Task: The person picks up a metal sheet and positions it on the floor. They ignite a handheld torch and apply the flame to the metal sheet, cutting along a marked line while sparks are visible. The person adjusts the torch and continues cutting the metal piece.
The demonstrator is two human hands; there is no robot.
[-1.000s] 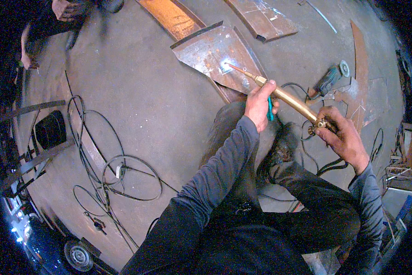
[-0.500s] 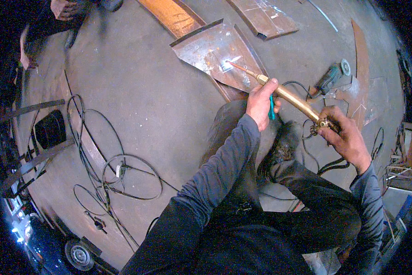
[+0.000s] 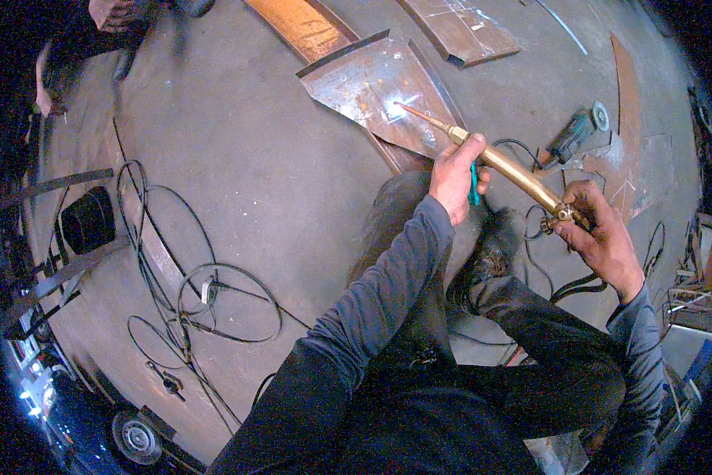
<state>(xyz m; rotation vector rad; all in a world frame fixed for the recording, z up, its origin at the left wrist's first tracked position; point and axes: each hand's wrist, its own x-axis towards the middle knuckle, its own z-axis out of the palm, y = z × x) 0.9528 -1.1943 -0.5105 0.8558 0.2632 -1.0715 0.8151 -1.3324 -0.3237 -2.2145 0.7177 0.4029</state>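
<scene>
A brass gas torch (image 3: pixel 522 172) lies slantwise across my two hands, its thin copper-coloured tip pointing up and left. My left hand (image 3: pixel 453 178) is closed round its front part, thumb on top. In the same hand is a small teal object (image 3: pixel 474 186), mostly hidden by the fingers. At the rear end, my right hand (image 3: pixel 605 241) grips the torch by its valve knobs. Beyond the tip lies a bent steel plate (image 3: pixel 348 89) with a raised edge. A bright bluish-white spot shows at the tip; whether it is flame or glare I cannot tell.
On the floor at the right lie an angle grinder (image 3: pixel 571 138) and flat steel offcuts (image 3: pixel 627 111). Rusty channel pieces (image 3: pixel 312 33) lie at the far side. Black cable (image 3: pixel 229 273) is coiled at the left. Another person's hand (image 3: pixel 112 14) shows at the far left.
The torch and both hands have shifted slightly to the right, and the whole view has moved a little with them. Both grips look the same.
</scene>
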